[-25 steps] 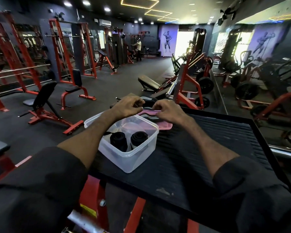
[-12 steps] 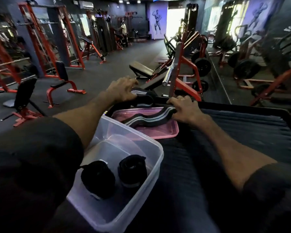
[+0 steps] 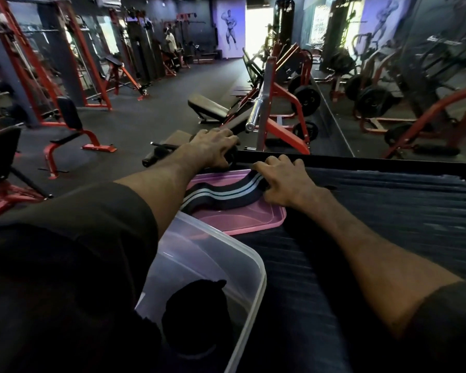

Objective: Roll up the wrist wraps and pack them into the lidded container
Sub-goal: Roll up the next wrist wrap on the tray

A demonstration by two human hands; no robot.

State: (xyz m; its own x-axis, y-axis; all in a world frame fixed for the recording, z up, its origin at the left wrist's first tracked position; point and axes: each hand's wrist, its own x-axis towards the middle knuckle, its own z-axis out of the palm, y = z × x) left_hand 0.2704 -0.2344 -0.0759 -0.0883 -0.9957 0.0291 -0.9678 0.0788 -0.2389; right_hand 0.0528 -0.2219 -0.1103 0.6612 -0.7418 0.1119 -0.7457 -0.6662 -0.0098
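The black ribbed platform [image 3: 388,211] runs wide under my right forearm and away to the outside of that hand. On the near side of both hands, mostly under my left forearm, sits the clear container [image 3: 253,278], open at the top. Between it and my hands lies the pink lid [image 3: 253,219], flat on the platform with one edge just beside the container's rim.

Across the lid stretches the striped wrist wrap [image 3: 226,195], unrolled. Its long axis runs side to side, from my right hand over toward my left, sagging toward me in the middle before it passes under my left forearm. One rolled wrap [image 3: 197,319] already stands in the container, well back from both hands.

My right hand [image 3: 283,181] is knuckles up with the fingers bent down over the wrap's right end, holding it against the lid's far edge. My left hand [image 3: 213,149] reaches past the platform's far rim, fingers draped over something dark there. I take it for the wrap's other end, but I cannot tell whether I am clamping it or only resting on it.

As I judge it, the rolling must travel along that side-to-side line, and the right hand is nearer to the flat length.
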